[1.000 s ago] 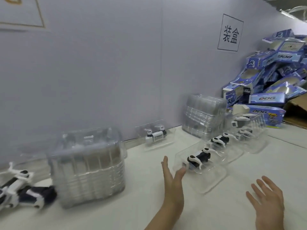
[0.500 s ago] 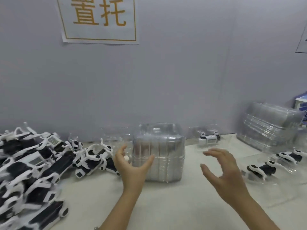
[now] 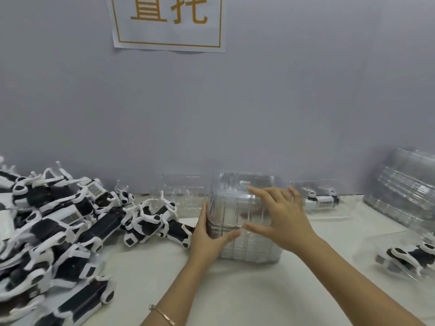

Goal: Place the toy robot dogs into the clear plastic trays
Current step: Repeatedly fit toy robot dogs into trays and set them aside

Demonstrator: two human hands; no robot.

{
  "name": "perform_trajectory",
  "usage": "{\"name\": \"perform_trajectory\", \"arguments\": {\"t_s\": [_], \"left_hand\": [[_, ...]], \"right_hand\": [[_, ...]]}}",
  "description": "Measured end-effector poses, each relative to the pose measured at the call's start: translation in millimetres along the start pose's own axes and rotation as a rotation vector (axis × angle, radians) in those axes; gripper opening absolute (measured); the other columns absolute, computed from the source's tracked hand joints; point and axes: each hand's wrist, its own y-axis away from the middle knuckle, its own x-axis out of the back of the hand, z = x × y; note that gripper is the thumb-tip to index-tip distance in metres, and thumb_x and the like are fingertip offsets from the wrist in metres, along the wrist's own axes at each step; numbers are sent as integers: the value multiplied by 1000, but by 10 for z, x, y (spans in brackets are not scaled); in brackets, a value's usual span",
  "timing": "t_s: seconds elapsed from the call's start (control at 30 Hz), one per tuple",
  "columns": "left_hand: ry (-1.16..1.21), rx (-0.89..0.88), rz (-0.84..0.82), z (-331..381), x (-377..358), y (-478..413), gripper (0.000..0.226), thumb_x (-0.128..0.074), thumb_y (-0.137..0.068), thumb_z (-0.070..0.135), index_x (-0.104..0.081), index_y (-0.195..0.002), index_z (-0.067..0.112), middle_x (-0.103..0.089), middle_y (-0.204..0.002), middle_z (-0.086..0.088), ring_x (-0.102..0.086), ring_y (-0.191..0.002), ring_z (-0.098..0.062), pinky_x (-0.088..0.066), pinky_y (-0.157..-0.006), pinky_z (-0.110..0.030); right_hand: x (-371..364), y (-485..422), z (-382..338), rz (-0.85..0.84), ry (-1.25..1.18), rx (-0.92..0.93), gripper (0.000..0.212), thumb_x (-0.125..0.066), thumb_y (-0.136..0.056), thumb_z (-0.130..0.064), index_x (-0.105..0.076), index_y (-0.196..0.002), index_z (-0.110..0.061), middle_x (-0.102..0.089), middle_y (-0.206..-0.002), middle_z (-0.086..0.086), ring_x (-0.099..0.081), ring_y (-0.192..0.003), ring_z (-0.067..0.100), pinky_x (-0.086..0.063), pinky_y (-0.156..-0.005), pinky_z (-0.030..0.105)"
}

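Note:
A stack of clear plastic trays (image 3: 244,245) stands upright on the white table, in the middle near the wall. My left hand (image 3: 207,241) grips its left front corner, with the thumb across the front and the fingers along the left side. My right hand (image 3: 282,217) is blurred and reaches over the top front edge, its fingers spread on the top tray and its thumb at the front. A big pile of black-and-white toy robot dogs (image 3: 58,231) lies on the left. One dog (image 3: 320,201) sits in a tray by the wall, and another dog (image 3: 409,255) sits in a tray at the right.
A second stack of clear trays (image 3: 404,189) leans at the far right. A single empty tray (image 3: 181,191) stands against the wall behind the pile's edge. A paper sign (image 3: 168,22) hangs on the grey wall. Bare table (image 3: 235,290) lies in front of the stack.
The view has swung left from the filled trays to the tray stack. Both hands have moved forward onto the stack, the left at its corner and the right over its top.

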Motion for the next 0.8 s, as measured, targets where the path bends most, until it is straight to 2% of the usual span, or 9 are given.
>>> {"name": "perform_trajectory", "arguments": {"t_s": [0.1, 0.17, 0.23, 0.27, 0.33, 0.43, 0.57, 0.67, 0.8], "left_hand": [[92, -19, 82, -25, -80, 127, 114, -84, -59, 51, -25, -153, 30, -42, -149, 13, -39, -136, -1, -34, -114, -31], [164, -14, 128, -50, -121, 222, 95, -79, -67, 48, -34, -149, 28, -46, -145, 16, -42, -131, 7, -37, -108, -17], [258, 44, 194, -57, -115, 263, 77, -75, -74, 51, -43, -140, 29, -47, -144, 11, -43, -131, 4, -38, -103, -13], [301, 103, 201, -39, -103, 262, 77, -72, -74, 56, -43, -141, 29, -43, -148, 8, -40, -136, -4, -35, -108, -19], [318, 246, 91, 36, -104, 237, 94, -57, -71, 68, -24, -152, 35, -21, -158, 11, -20, -147, -11, -19, -116, -35], [322, 286, -12, 119, -133, 241, 101, -48, -63, 78, -11, -151, 46, -10, -159, 18, -11, -144, -3, -10, -117, -37], [424, 339, 255, 109, -55, 389, 76, -74, -53, 73, -58, -119, 38, -56, -134, 8, -49, -127, -16, -34, -112, -39], [644, 611, 420, 201, 56, 515, 92, -83, -34, 63, -56, -103, 8, -62, -92, 0, -60, -87, -20, -52, -89, -37], [973, 751, 189, 472, 219, 582, 67, -83, -57, 50, -60, -99, 4, -73, -73, -17, -73, -63, -31, -59, -54, -39]], "right_hand": [[52, -94, -34, 6, -8, -21, 89, -32, -67, -87, -47, -139, -37, -57, -118, -10, -50, -116, 13, -17, -108, 39], [12, -94, -3, 198, -285, -121, 83, -53, -70, -83, -46, -139, -38, -53, -121, -9, -44, -116, 10, -23, -103, 32], [-40, -16, 61, 383, -701, -405, 88, -66, -62, -75, -37, -140, -46, -40, -138, -7, -32, -125, 8, -24, -102, 30], [-54, 31, 77, 341, -885, -518, 91, -66, -57, -77, -34, -139, -53, -37, -138, -6, -31, -124, 8, -27, -101, 31], [-78, 108, 89, 130, -1092, -577, 92, -73, -49, -81, -30, -129, -66, -43, -108, -15, -38, -103, 6, -35, -93, 32], [-57, 179, 103, 70, -1033, -574, 83, -74, -55, -69, -32, -127, -68, -36, -82, -15, -43, -84, 8, -42, -90, 36], [31, 325, -11, 135, -927, -629, 73, -69, -61, -79, -31, -124, -74, -47, -65, -17, -54, -80, 11, -47, -92, 40], [62, 414, -169, 155, -871, -679, 83, -57, -50, -89, -31, -127, -70, -55, -77, -21, -56, -93, 8, -39, -90, 34], [150, 472, -317, 220, -825, -726, 86, -48, -52, -94, -32, -130, -61, -57, -87, -15, -54, -91, 0, -38, -88, 36]]}}
